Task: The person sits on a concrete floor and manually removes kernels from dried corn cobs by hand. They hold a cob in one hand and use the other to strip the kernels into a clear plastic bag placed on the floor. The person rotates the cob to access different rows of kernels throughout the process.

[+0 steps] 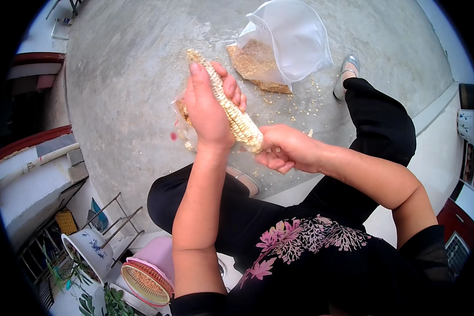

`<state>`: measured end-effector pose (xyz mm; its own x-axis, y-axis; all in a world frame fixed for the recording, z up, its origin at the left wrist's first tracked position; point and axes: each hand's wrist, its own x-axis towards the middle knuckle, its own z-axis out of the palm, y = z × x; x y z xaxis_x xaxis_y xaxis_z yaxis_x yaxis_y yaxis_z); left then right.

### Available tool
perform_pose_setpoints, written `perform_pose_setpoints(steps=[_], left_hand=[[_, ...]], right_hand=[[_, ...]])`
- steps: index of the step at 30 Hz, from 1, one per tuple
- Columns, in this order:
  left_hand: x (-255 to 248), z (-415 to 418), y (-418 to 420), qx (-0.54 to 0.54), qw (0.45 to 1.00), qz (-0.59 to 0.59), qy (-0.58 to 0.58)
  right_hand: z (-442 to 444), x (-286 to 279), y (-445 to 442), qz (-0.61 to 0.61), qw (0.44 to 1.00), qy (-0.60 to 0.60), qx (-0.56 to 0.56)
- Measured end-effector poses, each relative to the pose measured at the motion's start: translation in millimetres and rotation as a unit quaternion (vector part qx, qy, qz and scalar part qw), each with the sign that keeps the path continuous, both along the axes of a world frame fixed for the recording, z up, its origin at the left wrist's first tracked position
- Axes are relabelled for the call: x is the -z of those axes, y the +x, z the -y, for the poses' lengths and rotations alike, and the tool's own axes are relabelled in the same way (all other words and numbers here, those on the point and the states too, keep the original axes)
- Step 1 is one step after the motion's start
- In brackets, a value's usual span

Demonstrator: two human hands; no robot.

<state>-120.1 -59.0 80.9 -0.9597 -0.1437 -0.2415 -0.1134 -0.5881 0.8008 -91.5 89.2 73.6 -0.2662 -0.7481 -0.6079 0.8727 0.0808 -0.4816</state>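
A pale corn cob lies slantwise between my hands above the concrete floor. Its upper part looks stripped, while rows of kernels show along the lower part. My left hand wraps around the cob, thumb along its upper end. At the cob's lower end, my right hand grips with thumb and curled fingers, and a few loose kernels show at the fingers. Beyond the hands lies an open clear plastic zip bag partly filled with yellow-brown grains. Another clear bag is mostly hidden behind my left hand.
Loose kernels are scattered on the concrete floor between my feet. At lower left stand a metal rack, a white patterned basin, a basket of kernels and green plants. A wall runs along the right.
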Motion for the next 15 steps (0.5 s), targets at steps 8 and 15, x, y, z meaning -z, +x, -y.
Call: perform_pose_setpoints(steps=[8,15], left_hand=[[5.3,-11.6,5.6,0.041,0.997,-0.002,-0.069],[4.5,-1.2,-0.4,0.028,0.999,0.027,0.012]], right_hand=[[4.5,1.4,7.3,-0.001,0.996,0.086,0.005],[1.2,1.0,10.3,-0.011,0.997,0.082,-0.006]])
